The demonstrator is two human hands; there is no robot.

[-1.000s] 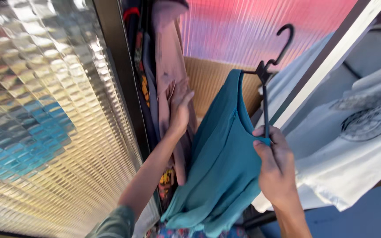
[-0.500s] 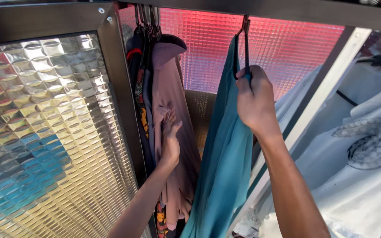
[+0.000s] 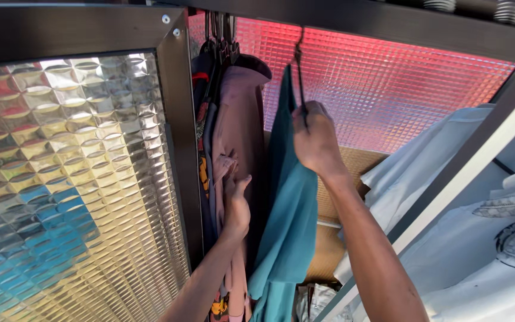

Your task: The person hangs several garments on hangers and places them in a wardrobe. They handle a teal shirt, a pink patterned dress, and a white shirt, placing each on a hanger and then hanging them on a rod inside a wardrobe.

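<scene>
Up under the rail my right hand is clenched on the black hanger carrying the soft, light teal shirt, best gripped by that stiff hanger, while my left hand presses flat, fingers spread, against the pink garment beside it.

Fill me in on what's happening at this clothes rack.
A person is putting a teal garment on a black hanger up against the dark rail overhead. The right hand grips the hanger just below its hook, which sits at the rail. The left hand presses flat against a dusty pink garment already hanging there, beside a bunch of darker clothes. White shirts hang off to the right, beyond a slanted frame bar.
</scene>
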